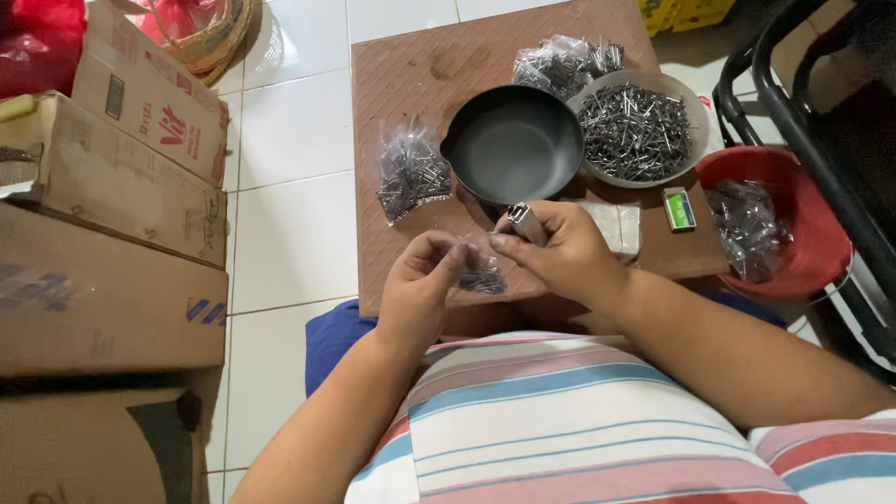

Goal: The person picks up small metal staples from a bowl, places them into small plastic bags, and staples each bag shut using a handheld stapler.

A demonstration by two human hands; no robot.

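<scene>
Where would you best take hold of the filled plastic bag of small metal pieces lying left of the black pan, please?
Probably pinch the bag of metal pieces at its upper clear end, from above: it lies flat on the brown board, with its contents sagging lower.

The small clear bag (483, 277) pinched between the left hand (420, 285) and the right hand (560, 254) is largely covered by the fingers (446, 254), so its metal contents are too small and blurred to tell apart, and the silver object (527, 222) in the right hand shows only its top end. The black pan (511, 145) hides part of the grey bowl (674, 87) of metal pieces and its own handle is lost behind the hands. The cardboard boxes (112, 280), the red bag (37, 42), the yellow item (686, 13) and the black chair frame (821, 140) are cut off by the picture's edges.
</scene>
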